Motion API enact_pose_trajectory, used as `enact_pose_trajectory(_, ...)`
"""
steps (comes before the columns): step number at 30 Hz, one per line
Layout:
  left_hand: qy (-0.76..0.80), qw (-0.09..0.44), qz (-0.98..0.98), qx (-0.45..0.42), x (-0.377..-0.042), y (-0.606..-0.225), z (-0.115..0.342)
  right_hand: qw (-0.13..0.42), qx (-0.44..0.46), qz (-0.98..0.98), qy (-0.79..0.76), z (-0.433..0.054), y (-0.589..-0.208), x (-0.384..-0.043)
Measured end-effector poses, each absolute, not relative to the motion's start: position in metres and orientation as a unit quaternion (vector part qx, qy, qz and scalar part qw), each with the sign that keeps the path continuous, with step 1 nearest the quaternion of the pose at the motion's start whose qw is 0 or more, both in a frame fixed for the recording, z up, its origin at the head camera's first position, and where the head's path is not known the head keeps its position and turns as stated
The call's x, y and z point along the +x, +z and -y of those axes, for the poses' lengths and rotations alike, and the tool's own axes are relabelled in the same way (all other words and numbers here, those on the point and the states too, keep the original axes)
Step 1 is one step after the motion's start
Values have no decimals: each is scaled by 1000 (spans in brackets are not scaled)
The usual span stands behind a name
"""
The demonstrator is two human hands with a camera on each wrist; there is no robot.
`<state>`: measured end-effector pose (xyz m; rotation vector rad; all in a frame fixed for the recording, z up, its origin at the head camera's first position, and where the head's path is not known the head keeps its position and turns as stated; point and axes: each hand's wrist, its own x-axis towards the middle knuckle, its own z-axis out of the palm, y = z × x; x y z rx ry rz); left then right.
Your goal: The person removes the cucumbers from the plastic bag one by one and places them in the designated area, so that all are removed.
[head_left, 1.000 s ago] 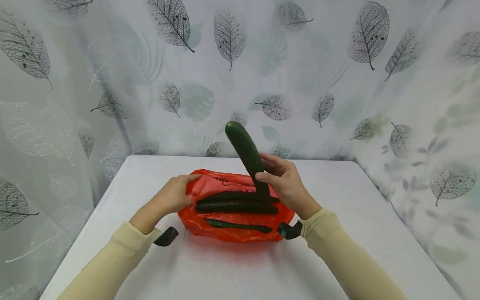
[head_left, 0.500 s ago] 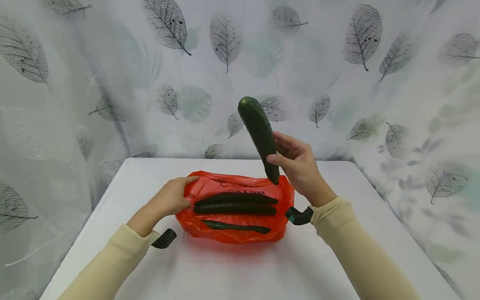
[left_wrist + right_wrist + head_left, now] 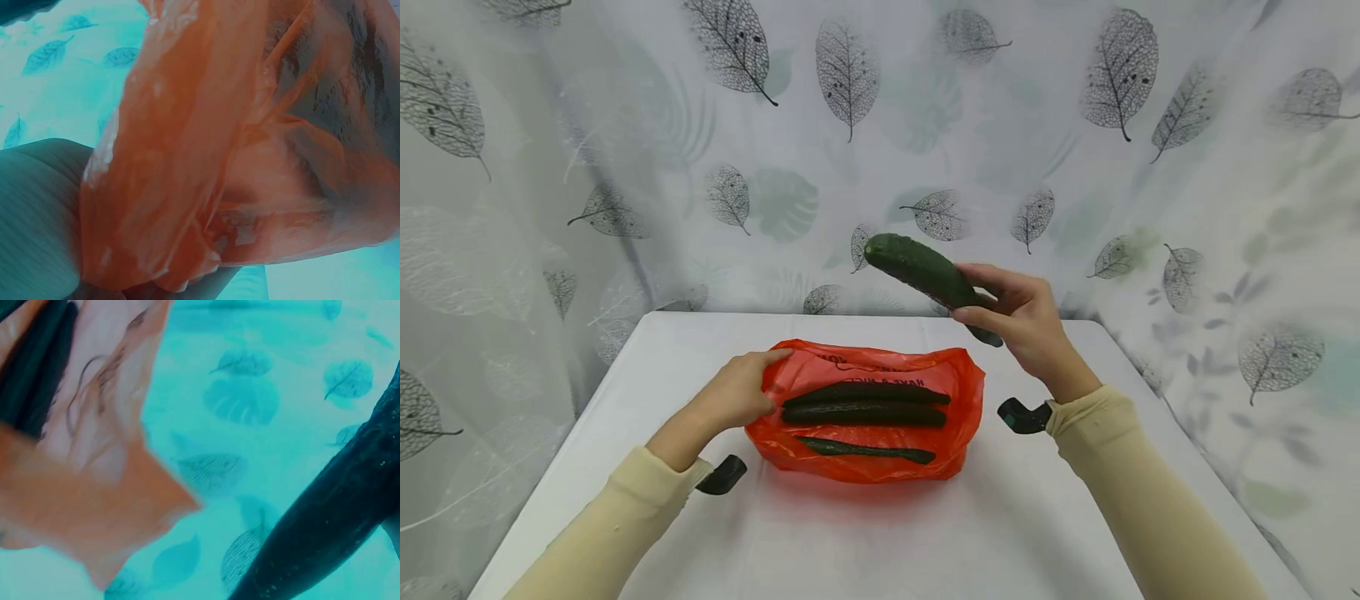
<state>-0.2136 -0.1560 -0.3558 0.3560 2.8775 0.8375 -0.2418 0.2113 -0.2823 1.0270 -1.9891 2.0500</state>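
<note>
My right hand (image 3: 1011,312) pinches a dark green cucumber (image 3: 917,265) between thumb and fingers, held up behind and to the right of a red plastic bag (image 3: 966,417). The cucumber tilts, its thick end pointing left; in the right wrist view its lower part (image 3: 325,519) shows at the right. Several more cucumbers (image 3: 865,414) lie side by side in the bag's wide mouth. At the bag's left end my left hand (image 3: 733,392) grips the edge. Crumpled plastic (image 3: 169,156) covers most of that hand's fingers in the left wrist view.
The bag rests on a white table (image 3: 865,542). A curtain with printed leaves (image 3: 850,167) hangs close behind the table and along both sides. A dark wrist device (image 3: 1024,415) sticks out below the right cuff, another (image 3: 722,475) below the left.
My right hand has lifted the cucumber out of the bag and moved right. The cucumber has tipped from steep to nearly level. The left hand has stayed at the bag's left edge.
</note>
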Motion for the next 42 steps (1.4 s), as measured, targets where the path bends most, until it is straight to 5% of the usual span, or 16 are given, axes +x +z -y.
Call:
enact_pose_trajectory(28, 281, 55, -952, 111, -210, -359, 150, 82, 194, 811, 546, -326, -380, -259)
enact_pose_trajectory(42, 280, 58, -952, 105, -210, -361, 150, 52, 129, 847, 513, -370, -414, -265)
